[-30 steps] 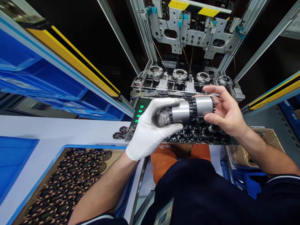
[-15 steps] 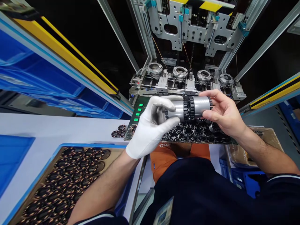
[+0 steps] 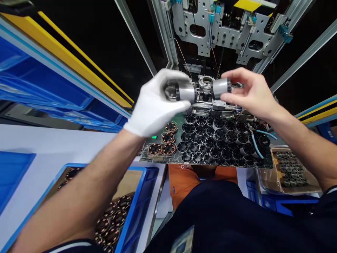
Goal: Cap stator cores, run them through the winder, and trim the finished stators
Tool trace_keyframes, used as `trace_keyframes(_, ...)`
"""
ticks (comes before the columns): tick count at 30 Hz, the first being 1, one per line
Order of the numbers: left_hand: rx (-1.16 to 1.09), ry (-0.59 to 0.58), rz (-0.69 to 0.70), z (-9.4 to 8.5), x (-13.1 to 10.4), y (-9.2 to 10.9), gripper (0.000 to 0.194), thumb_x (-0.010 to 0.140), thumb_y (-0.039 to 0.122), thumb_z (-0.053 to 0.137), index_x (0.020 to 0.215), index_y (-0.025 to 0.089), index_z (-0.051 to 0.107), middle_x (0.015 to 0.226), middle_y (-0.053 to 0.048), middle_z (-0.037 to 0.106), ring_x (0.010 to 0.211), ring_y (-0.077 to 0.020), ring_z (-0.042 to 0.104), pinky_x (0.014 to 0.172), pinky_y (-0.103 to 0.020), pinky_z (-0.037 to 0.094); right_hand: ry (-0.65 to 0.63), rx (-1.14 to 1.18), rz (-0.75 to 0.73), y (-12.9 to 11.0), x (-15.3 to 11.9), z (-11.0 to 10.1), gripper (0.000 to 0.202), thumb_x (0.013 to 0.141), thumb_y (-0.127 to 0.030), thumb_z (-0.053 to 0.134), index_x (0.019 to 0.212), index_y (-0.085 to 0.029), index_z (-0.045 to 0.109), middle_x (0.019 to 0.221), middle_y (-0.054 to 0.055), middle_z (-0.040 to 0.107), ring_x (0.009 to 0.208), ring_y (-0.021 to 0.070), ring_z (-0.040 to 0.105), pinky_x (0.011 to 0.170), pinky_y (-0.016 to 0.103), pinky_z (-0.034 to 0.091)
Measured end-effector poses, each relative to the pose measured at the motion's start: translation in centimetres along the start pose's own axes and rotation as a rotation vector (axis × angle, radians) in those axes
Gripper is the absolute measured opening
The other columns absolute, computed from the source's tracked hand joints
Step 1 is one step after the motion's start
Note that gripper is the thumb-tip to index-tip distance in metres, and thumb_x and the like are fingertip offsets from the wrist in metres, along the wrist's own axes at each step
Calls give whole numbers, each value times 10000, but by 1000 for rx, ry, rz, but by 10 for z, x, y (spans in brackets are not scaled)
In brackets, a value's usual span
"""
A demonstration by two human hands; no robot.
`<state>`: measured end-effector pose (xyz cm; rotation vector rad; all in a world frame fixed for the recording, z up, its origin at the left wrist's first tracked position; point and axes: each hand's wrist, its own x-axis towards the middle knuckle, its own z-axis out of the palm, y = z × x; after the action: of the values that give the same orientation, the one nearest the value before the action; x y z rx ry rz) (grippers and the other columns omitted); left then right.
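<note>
Big machine [image 3: 225,38] straight ahead, both hands up in front. Gloved left hand [image 3: 154,103]'s got the left cylinder [image 3: 186,95], bare right hand [image 3: 251,92] pinches the right cylinder [image 3: 220,88]. Both lie roughly sideways, ends facing, apart, ring mount [image 3: 204,87] showing between.

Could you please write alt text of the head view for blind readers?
The gloved left hand holds one metal cylinder, the bare right hand another, before a machine. Below, blue-handled pliers lie across black ring-shaped parts.

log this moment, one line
left gloved hand: holding black-ended silver cylinder; right bare hand: holding second cylinder; mutual contact: none; blue-handled pliers: unheld
</note>
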<state>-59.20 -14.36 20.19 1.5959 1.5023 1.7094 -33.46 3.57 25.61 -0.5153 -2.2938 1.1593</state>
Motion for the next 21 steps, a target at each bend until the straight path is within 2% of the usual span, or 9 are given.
trace_keyframes(3, 211, 60, -91, -28, 68, -46, 825, 562, 83, 1075, 1312, 215, 760, 1294, 22, 819, 1161, -281, 686, 1260, -594, 553, 48, -340, -55, 29, 67, -2, 627, 800, -594, 1022, 1308, -302, 797, 1341, 81, 833, 1080, 336, 774, 1096, 618, 673)
trace_keyframes(5, 361, 80, -145, -42, 111, -81, 835, 559, 98, 1087, 1313, 188, 741, 1327, 60, 798, 1211, -232, 643, 1347, -501, 478, 56, -527, -54, 53, 105, 5, 583, 841, -561, 976, 1324, -299, 783, 1351, 79, 839, 1154, 369, 772, 1180, 648, 634)
trace_keyframes(6, 415, 56, -219, -47, 130, -98, 855, 499, 120, 1125, 1259, 186, 739, 1312, 94, 796, 1220, -199, 620, 1388, -431, 427, 50, -610, -46, 65, 121, 10, 574, 863, -556, 947, 1342, -291, 776, 1361, 85, 837, 1206, 394, 767, 1205, 667, 620)
trace_keyframes(8, 497, 23, -326, -55, 159, -128, 858, 440, 167, 1163, 1183, 197, 736, 1240, 146, 798, 1192, -154, 607, 1403, -357, 390, 25, -749, -23, 88, 145, 20, 610, 889, -576, 903, 1387, -250, 766, 1386, 122, 824, 1300, 448, 749, 1215, 708, 607)
trace_keyframes(10, 539, -2, -389, -60, 175, -150, 803, 441, 221, 1177, 1115, 214, 741, 1125, 178, 797, 1119, -129, 617, 1382, -337, 409, -28, -839, -6, 107, 160, 26, 684, 881, -626, 900, 1402, -201, 771, 1393, 163, 813, 1333, 486, 742, 1192, 740, 609)
trace_keyframes(12, 560, -34, -430, -64, 183, -164, 716, 486, 301, 1180, 1056, 227, 754, 995, 192, 786, 1048, -121, 626, 1364, -338, 425, -93, -880, -20, 121, 170, 27, 722, 852, -656, 932, 1384, -186, 796, 1383, 172, 816, 1322, 495, 754, 1170, 750, 618)
trace_keyframes(15, 585, -112, -497, -70, 191, -173, 661, 507, 401, 1184, 999, 236, 774, 869, 185, 777, 1019, -137, 642, 1373, -353, 410, -181, -884, -60, 130, 184, 21, 705, 803, -627, 1003, 1350, -213, 837, 1337, 148, 843, 1274, 473, 787, 1181, 731, 621)
trace_keyframes(19, 608, -207, -560, -76, 206, -175, 667, 458, 372, 1204, 967, 245, 791, 911, 147, 828, 1091, -179, 667, 1397, -429, 392, -275, -859, -81, 132, 204, 12, 663, 721, -626, 1070, 1239, -252, 892, 1181, 105, 884, 1173, 439, 826, 1163, 690, 648)
trace_keyframes(21, 612, -240, -583, -79, 215, -177, 637, 490, 389, 1202, 956, 244, 793, 919, 135, 838, 1149, -190, 676, 1431, -471, 345, -303, -859, -86, 133, 214, 10, 646, 679, -668, 1078, 1165, -279, 908, 1091, 78, 892, 1115, 429, 840, 1130, 687, 669)
